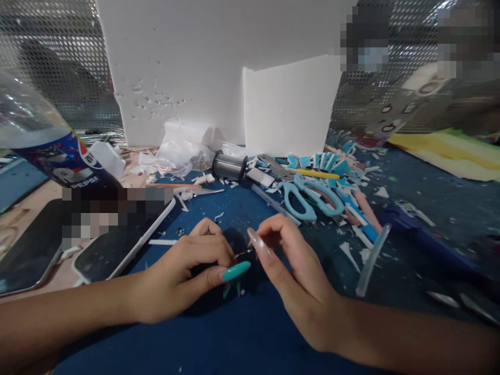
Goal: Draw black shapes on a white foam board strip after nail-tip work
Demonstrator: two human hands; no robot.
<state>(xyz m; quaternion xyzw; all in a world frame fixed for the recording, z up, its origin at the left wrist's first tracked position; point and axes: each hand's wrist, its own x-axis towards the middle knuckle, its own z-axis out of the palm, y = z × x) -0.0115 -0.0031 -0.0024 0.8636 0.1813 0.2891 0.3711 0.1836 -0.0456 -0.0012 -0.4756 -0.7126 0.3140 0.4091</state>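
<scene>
My left hand point(191, 268) is closed in a pinch, its long teal thumbnail pointing right. Facing it across a small gap is my right hand point(302, 284), its thumb and forefinger pinched together. Between the fingertips runs a short thin strand point(244, 253), dark with tiny shiny spots; its exact kind is too small to make out. The fingers hide both its ends. Just below the left thumb, a small teal piece point(233, 289) and a tiny shiny bead-like bit point(242, 292) show against the blue mat point(234, 344).
Light-blue scissors point(302, 200), a spool of grey thread or wire point(229, 165) and foam scraps lie beyond my hands. Left are two phones point(128, 237) and a Pepsi bottle point(66, 156). A blue glue gun point(425, 234) lies right. White foam boards point(175, 62) stand behind.
</scene>
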